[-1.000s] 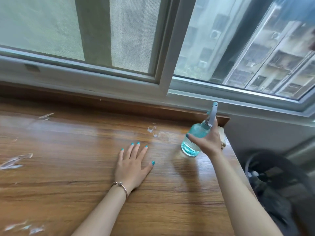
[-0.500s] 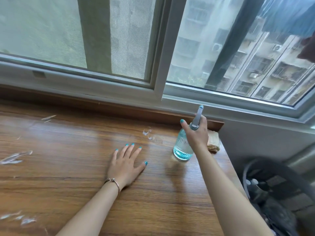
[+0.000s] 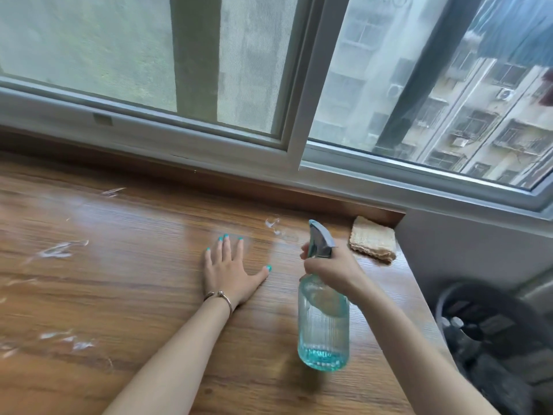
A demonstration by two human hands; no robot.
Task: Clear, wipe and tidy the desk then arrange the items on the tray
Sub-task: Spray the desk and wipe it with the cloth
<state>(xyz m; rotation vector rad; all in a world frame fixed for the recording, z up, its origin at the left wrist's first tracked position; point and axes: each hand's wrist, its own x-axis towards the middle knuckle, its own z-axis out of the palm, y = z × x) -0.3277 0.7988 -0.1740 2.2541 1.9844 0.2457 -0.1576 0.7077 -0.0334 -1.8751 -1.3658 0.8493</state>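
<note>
Spray bottle (image 3: 323,322) (lifted) in right hand (image 3: 332,268)

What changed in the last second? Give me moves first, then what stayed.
The right hand lifted the spray bottle from the desk's far right corner and brought it nearer, fingers gripping its neck throughout. That uncovered the folded cloth. The left hand stayed flat on the desk; the white smears remain.

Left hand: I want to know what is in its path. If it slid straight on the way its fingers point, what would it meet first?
Bare desk lies ahead of the left hand, then probably the raised wooden ledge under the window; depth is uncertain.
</note>
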